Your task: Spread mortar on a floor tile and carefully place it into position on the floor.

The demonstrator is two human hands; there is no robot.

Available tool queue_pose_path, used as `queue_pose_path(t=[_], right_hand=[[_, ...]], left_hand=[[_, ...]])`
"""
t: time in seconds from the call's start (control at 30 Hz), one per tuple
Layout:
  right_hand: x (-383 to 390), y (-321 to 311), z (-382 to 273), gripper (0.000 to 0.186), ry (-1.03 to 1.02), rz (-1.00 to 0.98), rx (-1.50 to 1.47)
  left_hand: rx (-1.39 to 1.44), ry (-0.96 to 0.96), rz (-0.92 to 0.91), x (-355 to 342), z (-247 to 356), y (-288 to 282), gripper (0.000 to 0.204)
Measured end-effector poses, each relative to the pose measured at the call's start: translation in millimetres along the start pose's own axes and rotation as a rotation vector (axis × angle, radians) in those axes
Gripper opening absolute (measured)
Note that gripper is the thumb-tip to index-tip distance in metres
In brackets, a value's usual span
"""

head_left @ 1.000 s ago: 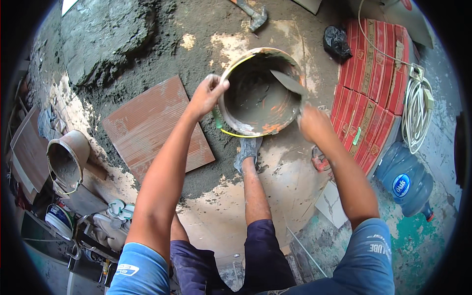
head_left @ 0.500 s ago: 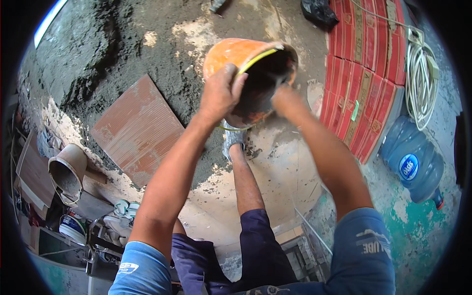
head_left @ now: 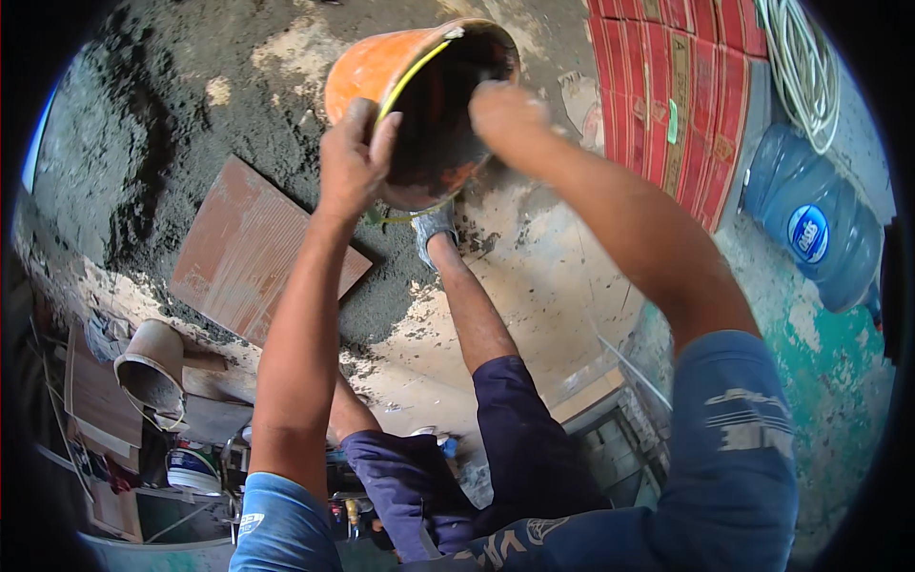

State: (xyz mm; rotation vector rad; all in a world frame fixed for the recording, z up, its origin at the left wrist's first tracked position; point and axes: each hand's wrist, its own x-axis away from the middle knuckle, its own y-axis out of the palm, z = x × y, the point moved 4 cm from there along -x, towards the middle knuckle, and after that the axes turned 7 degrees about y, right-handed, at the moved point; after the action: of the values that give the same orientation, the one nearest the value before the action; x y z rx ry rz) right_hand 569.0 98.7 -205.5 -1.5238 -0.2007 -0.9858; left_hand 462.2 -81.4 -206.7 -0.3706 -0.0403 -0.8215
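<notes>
An orange bucket (head_left: 370,74) with a yellow handle is tipped on its side, its dark mouth facing me and to the right. My left hand (head_left: 351,160) grips its near left rim, thumb toward the mouth. Curled into a fist, my right hand (head_left: 510,116) is slightly blurred at the right side of the mouth; whatever it holds is hidden. Grey wet mortar (head_left: 110,157) covers the floor to the left. On it lies a brown tile (head_left: 246,255) with a streaked surface, left of my left forearm.
Red cartons (head_left: 658,105) are stacked at the right, beside a blue water jug (head_left: 812,214) lying on its side and a coil of white cable (head_left: 805,71). A small grey bucket (head_left: 152,355) stands at the left near assorted clutter. My foot (head_left: 434,232) is just below the orange bucket.
The view has shifted, so the bucket appears higher and farther left. My right hand has moved up along the bucket's mouth, while my left keeps its grip on the rim.
</notes>
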Motion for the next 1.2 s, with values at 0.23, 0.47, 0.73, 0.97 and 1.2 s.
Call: queue_pose_path(t=[0.23, 0.47, 0.73, 0.97, 1.2], right_hand=[[40, 28, -20, 0.022, 0.016, -0.184, -0.063], [57, 21, -66, 0.019, 0.000, -0.075, -0.147], [56, -148, 10, 0.016, -0.106, 0.308, -0.027], [99, -296, 14, 0.030, -0.086, -0.215, -0.857], [127, -315, -71, 0.029, -0.323, -0.120, -1.328]], left_hand=[[0.173, -0.227, -0.077, -11, -49, -33, 0.025], [-0.060, 0.081, -0.183, -20, -25, -38, 0.043], [-0.379, 0.385, -0.002, -40, 198, -124, 0.015], [-0.543, 0.871, 0.079, -56, 375, -217, 0.011], [-0.420, 0.791, 0.106, -59, 384, -247, 0.011]])
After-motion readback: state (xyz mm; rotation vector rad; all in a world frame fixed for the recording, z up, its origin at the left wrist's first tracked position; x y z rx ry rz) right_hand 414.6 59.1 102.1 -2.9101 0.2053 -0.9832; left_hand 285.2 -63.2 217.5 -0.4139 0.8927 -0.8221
